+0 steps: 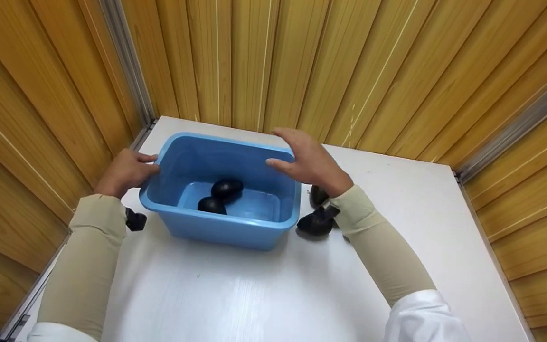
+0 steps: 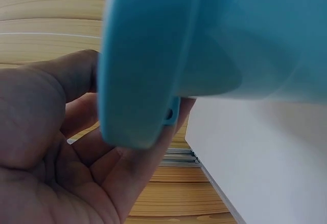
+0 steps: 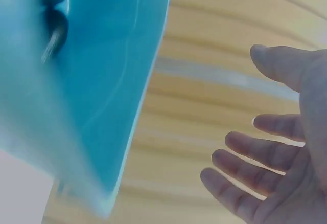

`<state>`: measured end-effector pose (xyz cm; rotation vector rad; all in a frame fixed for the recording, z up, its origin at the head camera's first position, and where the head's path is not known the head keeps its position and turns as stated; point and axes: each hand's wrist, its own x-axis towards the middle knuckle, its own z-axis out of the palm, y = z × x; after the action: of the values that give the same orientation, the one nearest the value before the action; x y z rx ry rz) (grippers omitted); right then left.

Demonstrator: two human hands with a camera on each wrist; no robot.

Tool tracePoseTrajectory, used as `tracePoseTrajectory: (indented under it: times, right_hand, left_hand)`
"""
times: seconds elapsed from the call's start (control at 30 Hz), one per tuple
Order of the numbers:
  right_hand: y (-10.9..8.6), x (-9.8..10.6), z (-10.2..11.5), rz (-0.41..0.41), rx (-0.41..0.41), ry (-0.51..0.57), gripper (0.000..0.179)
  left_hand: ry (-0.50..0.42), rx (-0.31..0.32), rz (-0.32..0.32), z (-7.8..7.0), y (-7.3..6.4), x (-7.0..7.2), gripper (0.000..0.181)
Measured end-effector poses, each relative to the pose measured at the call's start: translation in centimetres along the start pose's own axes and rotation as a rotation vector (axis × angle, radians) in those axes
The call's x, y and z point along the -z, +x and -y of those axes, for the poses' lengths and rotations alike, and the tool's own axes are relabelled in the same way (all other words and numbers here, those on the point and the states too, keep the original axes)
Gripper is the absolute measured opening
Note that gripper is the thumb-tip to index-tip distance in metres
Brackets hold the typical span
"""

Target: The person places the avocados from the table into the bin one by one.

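Note:
A blue plastic bin [image 1: 221, 232] stands on a white table. My left hand [image 1: 128, 170] grips its left rim, thumb on the inner side and fingers beneath the rim's outer lip, as the left wrist view shows closely. Inside the bin lie two dark, glossy, egg-shaped things like avocados [image 1: 227, 190], touching each other. Over the bin's right end hovers my right hand [image 1: 309, 159], fingers spread and holding nothing. In the right wrist view that hand [image 3: 276, 157] is apart from the bin wall.
More dark oval things [image 1: 315, 225] lie on the table right of the bin, partly hidden by my right wrist and its camera. Wood-patterned panels [image 1: 297, 66] wall the back and both sides. The white table [image 1: 235, 289] reaches toward me in front.

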<state>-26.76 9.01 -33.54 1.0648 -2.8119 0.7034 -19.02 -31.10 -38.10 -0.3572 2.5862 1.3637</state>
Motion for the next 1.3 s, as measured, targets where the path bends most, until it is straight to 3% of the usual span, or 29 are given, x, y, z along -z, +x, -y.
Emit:
tracePoseTrajectory:
  times: [0.13, 0.3, 0.47, 0.57, 0.63, 0.77, 0.9, 1.07, 1.3]
  right_hand:
    - [-3.9, 0.7, -3.9, -0.096, -0.073, 0.014, 0.072]
    - [-9.2, 0.2, -9.6, -0.130, -0.262, 0.018, 0.071]
    - [-14.6, -2.1, -15.5, -0.011, -0.497, 0.072, 0.087]
    - [-17.2, -3.8, -17.5, 0.073, -0.620, 0.111, 0.102]
    - [-18.2, -5.0, -18.0, 0.075, -0.694, 0.117, 0.109]
    - [-18.9, -7.1, -17.5, 0.003, -0.811, 0.091, 0.113]
    - [-18.3, -8.4, -16.8, -0.064, -0.863, 0.094, 0.111]
    - [-17.4, -9.3, -17.3, -0.105, -0.844, 0.155, 0.108]
    - [-17.8, -10.1, -18.5, -0.136, -0.788, 0.256, 0.114]
  left_hand:
    - [0.007, 0.002, -0.003, 0.1, 0.1, -0.1, 0.059]
    - [0.016, 0.000, -0.012, 0.2, 0.0, 0.1, 0.059]
    - [0.019, 0.004, -0.007, 0.2, -0.2, 0.1, 0.058]
    - [0.017, 0.003, -0.004, 0.1, -0.1, 0.1, 0.058]
    - [0.018, 0.003, -0.001, 0.0, -0.1, 0.1, 0.058]
    - [0.025, 0.003, -0.005, -0.1, -0.1, 0.1, 0.058]
    - [0.022, 0.005, -0.013, -0.1, -0.1, 0.2, 0.058]
    - [0.017, 0.016, -0.013, -0.2, 0.0, 0.0, 0.058]
    - [0.033, 0.000, -0.017, -0.3, -0.1, 0.0, 0.058]
